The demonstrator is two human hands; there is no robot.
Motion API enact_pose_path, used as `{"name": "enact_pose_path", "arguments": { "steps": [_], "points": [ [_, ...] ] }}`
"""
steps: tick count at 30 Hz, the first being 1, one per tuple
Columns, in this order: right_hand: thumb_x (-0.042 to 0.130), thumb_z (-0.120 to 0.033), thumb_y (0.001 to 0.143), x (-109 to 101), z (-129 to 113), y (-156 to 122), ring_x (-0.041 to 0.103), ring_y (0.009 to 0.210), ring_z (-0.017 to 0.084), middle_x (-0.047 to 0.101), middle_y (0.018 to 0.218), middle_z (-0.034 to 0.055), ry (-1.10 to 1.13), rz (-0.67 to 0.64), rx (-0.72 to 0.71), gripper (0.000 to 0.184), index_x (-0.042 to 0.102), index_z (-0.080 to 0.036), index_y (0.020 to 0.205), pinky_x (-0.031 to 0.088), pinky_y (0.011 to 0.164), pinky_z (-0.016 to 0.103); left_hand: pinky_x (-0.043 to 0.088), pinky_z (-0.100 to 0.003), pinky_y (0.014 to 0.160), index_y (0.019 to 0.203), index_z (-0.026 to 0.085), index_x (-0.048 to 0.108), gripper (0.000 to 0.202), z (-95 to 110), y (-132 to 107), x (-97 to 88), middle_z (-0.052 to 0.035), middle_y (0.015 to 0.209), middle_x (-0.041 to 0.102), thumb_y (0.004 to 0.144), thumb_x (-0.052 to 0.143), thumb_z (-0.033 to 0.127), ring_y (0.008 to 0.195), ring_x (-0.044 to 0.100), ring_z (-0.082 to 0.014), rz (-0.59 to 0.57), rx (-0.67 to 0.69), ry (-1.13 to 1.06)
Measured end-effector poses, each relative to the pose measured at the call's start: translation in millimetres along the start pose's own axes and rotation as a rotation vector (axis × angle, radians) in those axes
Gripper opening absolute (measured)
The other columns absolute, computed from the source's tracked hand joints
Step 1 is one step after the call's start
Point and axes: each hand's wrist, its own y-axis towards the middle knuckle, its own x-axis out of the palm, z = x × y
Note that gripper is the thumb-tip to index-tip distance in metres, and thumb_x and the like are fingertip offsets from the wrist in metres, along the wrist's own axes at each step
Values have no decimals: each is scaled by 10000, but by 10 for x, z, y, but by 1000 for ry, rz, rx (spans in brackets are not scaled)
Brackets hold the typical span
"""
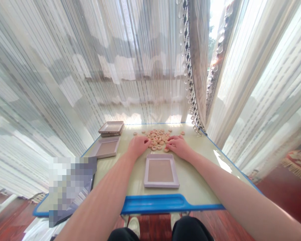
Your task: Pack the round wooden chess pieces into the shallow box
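Several round wooden game pieces (158, 137) with red and dark marks lie scattered on the far half of a pale table (203, 160). My left hand (138, 146) rests palm down on the left edge of the pile, fingers curled over the pieces. My right hand (178, 146) lies on the right edge of the pile, fingers stretched flat towards the left hand. An empty shallow square tray (161, 171) sits just in front of both hands.
Another shallow tray (105, 147) lies to the left, and a stack of trays (111, 128) stands behind it. A blurred-out dark object (70, 187) covers the near left corner. The table has a blue rim (155, 203). Sheer curtains (115, 67) hang behind and on both sides.
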Motion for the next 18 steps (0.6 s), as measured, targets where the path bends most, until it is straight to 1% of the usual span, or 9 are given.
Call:
{"name": "enact_pose_path", "arguments": {
  "steps": [3,5,6,7,8,10,13,16,18],
  "points": [
    [542,-339,804,37,13,3,492,971,220,622,1031,37,-7,35,-29,209,723,-236,806,368,914,386,374,-256,625,677,185,668,317,7,12,3,-43,712,634,802,448,376,672,536,-151,38,4,17],
    [524,-320,815,42,33,7,502,951,217,630,1032,35,-16,63,-55,215,718,-237,857,374,916,385,409,-269,704,845,205,692,253,7,20,5,-47,814,649,788,476,325,778,557,-175,63,23,5],
    [510,-304,823,39,44,9,507,945,215,634,1039,33,-24,73,-62,224,714,-238,889,374,920,383,419,-278,745,958,221,679,271,5,24,8,-47,886,650,769,496,284,843,556,-189,76,43,-4],
    [494,-287,831,32,52,10,510,946,214,637,1050,31,-32,81,-65,238,708,-239,926,372,925,381,424,-287,785,1052,239,652,337,1,28,13,-45,958,644,744,513,242,905,547,-202,83,70,-14],
    [477,-270,838,23,58,11,512,954,213,639,1063,29,-39,86,-64,257,698,-238,966,369,933,379,424,-296,821,1101,256,633,397,-3,32,20,-39,1015,634,722,524,208,951,535,-211,77,102,-25],
    [443,-251,853,7,58,11,508,991,214,641,1092,28,-48,88,-62,299,669,-230,1047,362,951,376,419,-311,872,1050,273,668,383,-10,39,35,-23,1050,633,708,523,179,978,527,-215,19,156,-44],
    [410,-289,880,-2,41,6,479,1094,214,598,1195,39,-45,108,-86,358,593,-212,1177,336,994,373,409,-316,913,895,271,727,303,-16,42,60,0,1005,659,732,490,176,957,535,-203,-68,185,-75],
    [368,-321,904,10,26,-4,431,1187,219,512,1308,57,-68,117,-117,418,490,-209,1288,306,1027,394,395,-317,944,872,263,735,300,-26,36,70,-3,1009,660,735,485,170,968,532,-199,-79,156,-105],
    [347,-326,912,19,9,-9,405,1221,232,484,1336,57,-100,87,-130,426,470,-223,1306,297,1033,418,399,-320,940,848,243,740,287,-31,27,57,-25,1020,653,729,491,165,966,532,-203,-61,121,-109]
  ]
}}
